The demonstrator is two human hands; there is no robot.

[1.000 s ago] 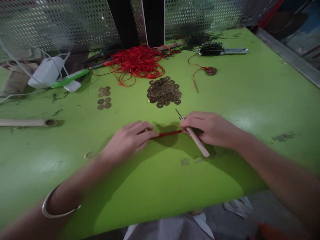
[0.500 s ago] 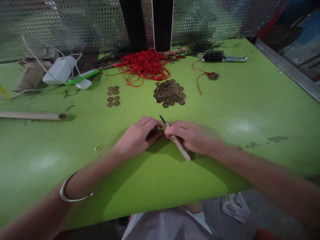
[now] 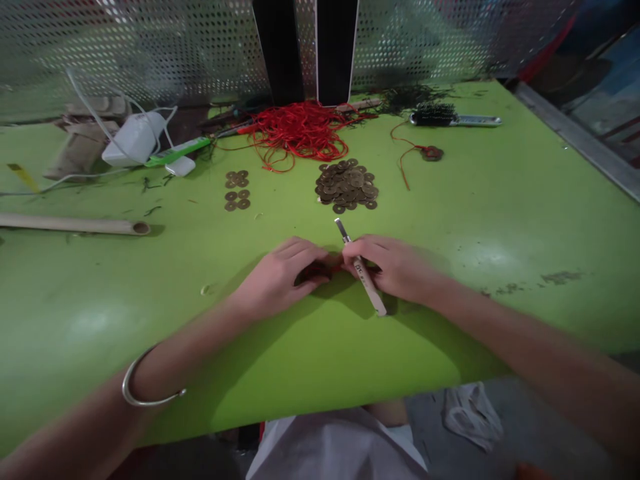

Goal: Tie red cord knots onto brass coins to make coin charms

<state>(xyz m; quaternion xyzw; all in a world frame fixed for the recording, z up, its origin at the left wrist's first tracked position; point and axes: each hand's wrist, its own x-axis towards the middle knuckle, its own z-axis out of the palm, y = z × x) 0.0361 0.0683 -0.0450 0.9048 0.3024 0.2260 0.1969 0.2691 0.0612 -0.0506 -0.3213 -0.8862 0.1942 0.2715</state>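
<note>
Hands meet near the middle of the green table, almost touching. Your left hand lies knuckles up with its fingers drawn together, pinching the short red cord, of which only a sliver shows between the two hands. Motion blur hides exactly how the fingertips sit. Your right hand is closed around the wooden-handled tool. Its metal tip pokes out toward 11 o'clock, and the handle's butt trails toward 5 o'clock onto the tabletop. A metal bangle circles your left wrist.

At 12 o'clock from your hands, close by, lies the coin pile, and beyond it the tangle of red string against the black posts. At 11 o'clock sits a small group of coins laid out in pairs, well apart from the pile. Toward 1 o'clock a single coin on a red string lies short of the hairbrush. At 10 o'clock the white adapter with its cables rests beside a green strip. At 9 o'clock a bamboo tube lies flat, its open end facing your hands.
</note>
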